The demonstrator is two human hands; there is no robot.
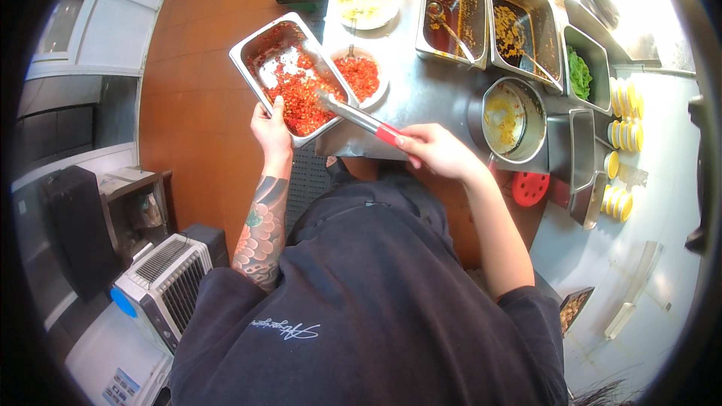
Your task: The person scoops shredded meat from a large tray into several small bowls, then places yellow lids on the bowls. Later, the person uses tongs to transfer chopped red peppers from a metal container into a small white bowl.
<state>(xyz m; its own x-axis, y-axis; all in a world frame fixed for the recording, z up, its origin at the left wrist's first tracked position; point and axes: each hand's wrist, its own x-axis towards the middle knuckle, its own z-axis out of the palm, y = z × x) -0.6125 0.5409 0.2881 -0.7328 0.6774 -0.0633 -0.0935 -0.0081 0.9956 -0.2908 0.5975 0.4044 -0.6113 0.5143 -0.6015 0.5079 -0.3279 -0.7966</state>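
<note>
My left hand (272, 132) grips the near left edge of a rectangular steel pan (250, 69), thumb over the rim. The pan is tilted beside the counter and holds chopped red chili (297, 98), with bare metal showing toward its far end. My right hand (438, 152) is closed around the red grip of metal tongs (361, 116), whose tips reach into the chili. Right beside the pan, partly covered by its edge, stands a white bowl (385, 83) of similar red chili with a utensil handle sticking up.
Behind the bowl is a white plate (372, 19) of pale food. Two deep steel containers (451, 60) of dark sauce with ladles stand to the right, near a round pot (492, 116) and a pan of green leaves (579, 71). A red stool (530, 189) sits below the counter.
</note>
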